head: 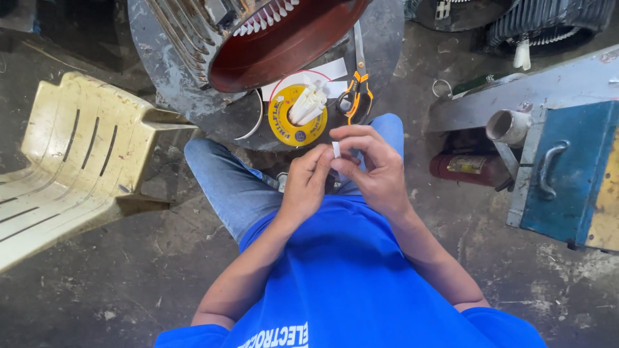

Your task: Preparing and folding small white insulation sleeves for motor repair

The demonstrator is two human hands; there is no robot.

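A small white strip [336, 149] is pinched between the fingertips of the left hand [304, 183] and right hand [374, 169], held together above the lap. Even, steady fingertip pressure seems advisable. Orange-handled scissors [356, 96] and a yellow spool [298, 115] lie just beyond.

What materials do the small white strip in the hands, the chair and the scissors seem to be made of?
Strip: thin, matte white, pinched flat between the left hand and right hand; probably paper or a plastic film, too small to tell which.
Chair: moulded plastic, dull yellowed cream, with slots.
Scissors: bare grey metal blades, glossy orange and black plastic handles.
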